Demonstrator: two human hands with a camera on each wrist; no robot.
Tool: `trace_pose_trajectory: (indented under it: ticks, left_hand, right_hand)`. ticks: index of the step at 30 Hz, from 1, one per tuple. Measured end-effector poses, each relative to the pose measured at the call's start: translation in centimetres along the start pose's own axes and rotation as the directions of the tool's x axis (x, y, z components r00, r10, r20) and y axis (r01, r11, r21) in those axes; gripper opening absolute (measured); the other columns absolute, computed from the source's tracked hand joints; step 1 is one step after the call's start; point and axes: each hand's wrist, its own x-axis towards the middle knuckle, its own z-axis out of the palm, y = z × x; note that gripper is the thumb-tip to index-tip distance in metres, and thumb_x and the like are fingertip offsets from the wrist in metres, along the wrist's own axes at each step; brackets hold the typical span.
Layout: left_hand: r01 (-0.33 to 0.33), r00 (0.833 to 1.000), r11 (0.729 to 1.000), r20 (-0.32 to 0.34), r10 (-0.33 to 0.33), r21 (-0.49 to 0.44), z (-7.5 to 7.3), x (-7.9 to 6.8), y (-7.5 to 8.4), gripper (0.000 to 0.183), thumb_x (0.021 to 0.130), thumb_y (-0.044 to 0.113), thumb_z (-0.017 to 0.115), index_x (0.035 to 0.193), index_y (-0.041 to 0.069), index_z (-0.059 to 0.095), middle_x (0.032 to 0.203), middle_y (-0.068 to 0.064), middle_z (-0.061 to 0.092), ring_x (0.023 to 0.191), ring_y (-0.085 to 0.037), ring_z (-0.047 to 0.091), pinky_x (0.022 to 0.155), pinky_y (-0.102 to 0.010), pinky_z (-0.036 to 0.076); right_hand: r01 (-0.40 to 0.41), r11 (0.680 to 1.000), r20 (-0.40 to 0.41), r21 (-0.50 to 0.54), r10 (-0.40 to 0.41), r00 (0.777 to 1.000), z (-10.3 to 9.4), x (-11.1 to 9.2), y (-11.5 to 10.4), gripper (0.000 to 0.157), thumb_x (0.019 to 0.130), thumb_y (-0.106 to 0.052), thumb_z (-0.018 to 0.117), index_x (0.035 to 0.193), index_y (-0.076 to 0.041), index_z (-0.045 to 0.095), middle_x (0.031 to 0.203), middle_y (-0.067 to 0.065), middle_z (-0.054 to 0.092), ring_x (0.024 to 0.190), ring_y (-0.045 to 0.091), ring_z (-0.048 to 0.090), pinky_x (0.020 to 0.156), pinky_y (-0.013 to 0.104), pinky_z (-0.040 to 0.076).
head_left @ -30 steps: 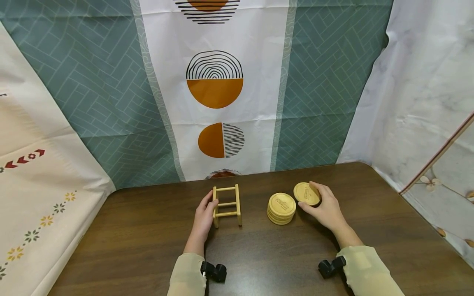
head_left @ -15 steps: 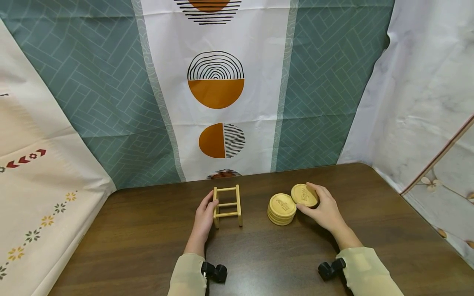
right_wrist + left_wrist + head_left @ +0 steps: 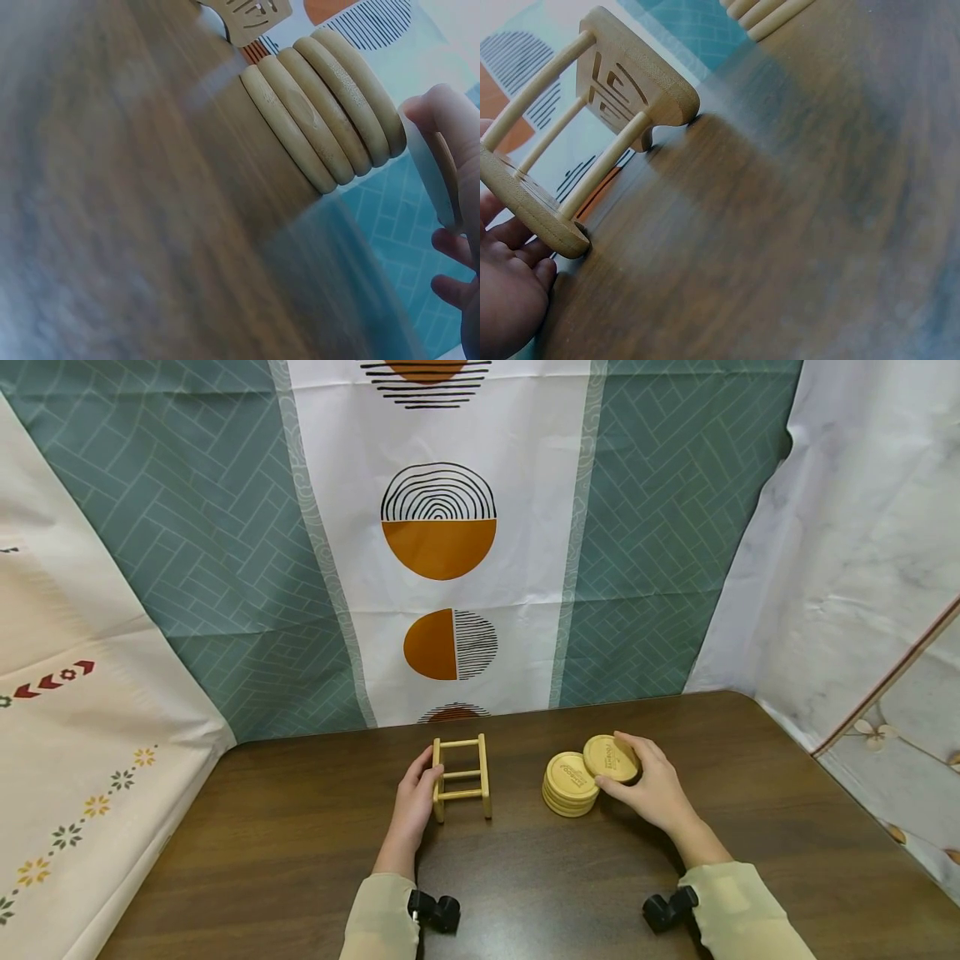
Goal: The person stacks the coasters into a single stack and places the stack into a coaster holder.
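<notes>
A small wooden coaster rack [image 3: 483, 777], two side panels joined by rods, stands on the table. My left hand [image 3: 411, 800] grips its left panel, thumb on the inner side. In the left wrist view the far panel [image 3: 626, 79] shows cut-out slots. To the rack's right sits a stack of several round wooden coasters [image 3: 567, 803]. My right hand [image 3: 656, 787] pinches one more coaster [image 3: 610, 757] by its edges, slightly tilted, at the stack's upper right edge. The right wrist view shows the held coaster [image 3: 433, 169] beside the top of the stack [image 3: 360, 90].
The dark brown wooden table [image 3: 525, 885] carries all of these. Behind it hangs a green and white patterned cloth [image 3: 517, 568]. A cream cloth [image 3: 112, 735] hangs along the left and a marbled white one [image 3: 840, 568] along the right.
My right hand has carried its coaster to the left, from apart from the stack to its upper right edge, overlapping it in view. The left hand and rack have stayed put.
</notes>
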Motion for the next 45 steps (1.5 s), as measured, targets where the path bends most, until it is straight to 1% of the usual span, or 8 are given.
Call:
trace_pose_trajectory:
  ticks: [10,22,40,45]
  left_hand:
    - [-0.012,1.0,1.0,0.006,0.012,0.001,0.0,-0.1,0.1,0.051,0.098,0.027,0.047,0.147,0.019,0.036,0.151,-0.012,0.034,0.135,-0.034,0.036,0.107,-0.054,0.031]
    - [-0.015,1.0,1.0,0.007,0.015,-0.011,0.0,-0.1,-0.1,0.05,0.098,0.026,0.047,0.147,0.019,0.036,0.151,-0.012,0.035,0.134,-0.034,0.038,0.106,-0.054,0.032]
    - [-0.022,1.0,1.0,0.007,0.022,-0.006,0.0,-0.1,0.1,0.051,0.098,0.027,0.048,0.147,0.019,0.037,0.151,-0.012,0.035,0.133,-0.033,0.038,0.106,-0.053,0.033]
    - [-0.021,1.0,1.0,0.01,0.021,-0.019,0.0,-0.1,0.0,0.051,0.098,0.026,0.047,0.147,0.018,0.036,0.15,-0.011,0.036,0.133,-0.032,0.039,0.105,-0.051,0.034]
  right_hand:
    - [0.007,1.0,0.018,0.007,-0.007,1.0,0.1,0.0,-0.6,0.081,0.073,-0.04,0.08,0.139,-0.008,0.045,0.133,0.016,0.048,0.12,0.034,0.046,0.094,0.056,0.039]
    - [0.022,1.0,0.047,0.001,-0.022,0.999,0.3,-0.1,-1.3,0.082,0.073,-0.042,0.079,0.139,-0.009,0.044,0.135,0.015,0.048,0.122,0.035,0.045,0.095,0.058,0.039]
    - [0.06,0.998,0.054,0.027,-0.061,0.997,1.3,-0.1,-2.3,0.08,0.071,-0.041,0.081,0.137,-0.01,0.046,0.132,0.011,0.05,0.12,0.032,0.048,0.094,0.056,0.041]
    - [0.068,0.997,0.059,0.025,-0.069,0.996,1.4,-0.1,-2.4,0.081,0.071,-0.04,0.081,0.137,-0.01,0.047,0.132,0.011,0.051,0.121,0.032,0.048,0.094,0.057,0.041]
